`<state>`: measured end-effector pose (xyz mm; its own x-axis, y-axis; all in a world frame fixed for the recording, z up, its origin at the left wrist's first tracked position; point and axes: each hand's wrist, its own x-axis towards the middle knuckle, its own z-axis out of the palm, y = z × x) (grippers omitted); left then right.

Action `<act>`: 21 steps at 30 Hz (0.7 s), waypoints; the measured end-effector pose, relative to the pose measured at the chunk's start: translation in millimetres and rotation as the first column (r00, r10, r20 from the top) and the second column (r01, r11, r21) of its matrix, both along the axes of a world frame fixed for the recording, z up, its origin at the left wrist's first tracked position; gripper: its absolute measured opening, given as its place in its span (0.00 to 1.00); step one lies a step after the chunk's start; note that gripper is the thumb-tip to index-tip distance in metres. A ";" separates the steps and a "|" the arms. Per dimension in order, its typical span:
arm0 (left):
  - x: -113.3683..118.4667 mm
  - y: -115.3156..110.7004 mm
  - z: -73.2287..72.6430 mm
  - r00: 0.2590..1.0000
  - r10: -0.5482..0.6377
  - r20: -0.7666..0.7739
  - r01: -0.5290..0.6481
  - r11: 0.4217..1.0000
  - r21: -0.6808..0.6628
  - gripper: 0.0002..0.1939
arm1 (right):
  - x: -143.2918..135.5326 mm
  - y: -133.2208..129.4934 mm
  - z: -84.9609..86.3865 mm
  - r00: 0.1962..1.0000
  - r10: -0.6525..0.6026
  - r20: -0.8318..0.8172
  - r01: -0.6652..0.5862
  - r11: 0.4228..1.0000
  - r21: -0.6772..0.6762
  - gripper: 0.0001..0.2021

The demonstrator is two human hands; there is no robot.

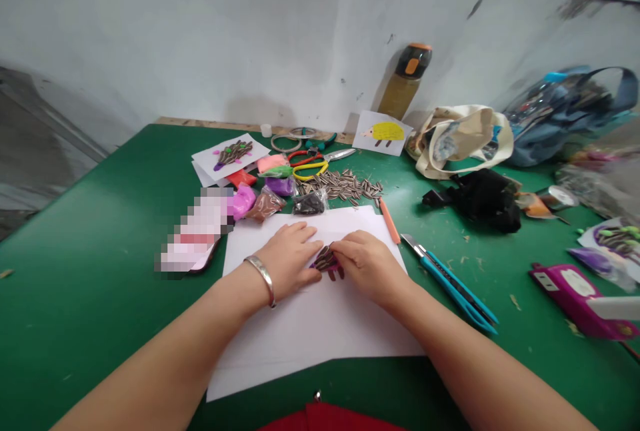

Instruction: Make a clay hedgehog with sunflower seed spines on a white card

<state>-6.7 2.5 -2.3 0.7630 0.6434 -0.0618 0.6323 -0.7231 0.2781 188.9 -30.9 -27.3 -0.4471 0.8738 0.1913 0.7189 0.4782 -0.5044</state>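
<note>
- Green desk (100,231) under everything, supplies beyond the hands.
- White paper (310,324) flat beneath both hands as backing.
- Left hand (290,261) pressed flat, steadying.
- Right hand (367,264) pinching seed-covered clay figure (326,261) between both hands.
- Loose sunflower seeds (345,185) just beyond, within reach.

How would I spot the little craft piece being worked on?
Start at the white paper sheet on the green table. Near its top, the left hand and right hand meet over a small purple figure. Unlike loose seeds behind, it carries striped seeds.
</note>
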 end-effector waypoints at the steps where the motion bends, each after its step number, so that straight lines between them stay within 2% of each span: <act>1: 0.1 0.1 0.0 1.000 -0.001 -0.003 0.001 1.000 -0.001 0.11 | -0.2 -0.1 0.0 1.000 -0.006 -0.001 0.006 1.000 -0.001 0.13; 13: 0.0 0.0 0.1 0.999 0.001 -0.032 -0.001 1.000 -0.009 0.13 | -5.1 -2.3 -0.4 0.999 -0.007 0.042 0.007 1.000 0.015 0.13; 18: -0.3 0.1 -0.7 1.000 0.007 -0.019 -0.007 1.000 -0.006 0.11 | 1.4 -2.2 6.0 0.993 -0.084 0.081 0.081 0.996 0.035 0.11; 21: 0.0 0.1 -0.3 1.000 0.004 -0.006 -0.004 1.000 -0.008 0.11 | 4.1 -3.4 10.2 0.994 -0.082 0.077 0.078 0.995 0.054 0.10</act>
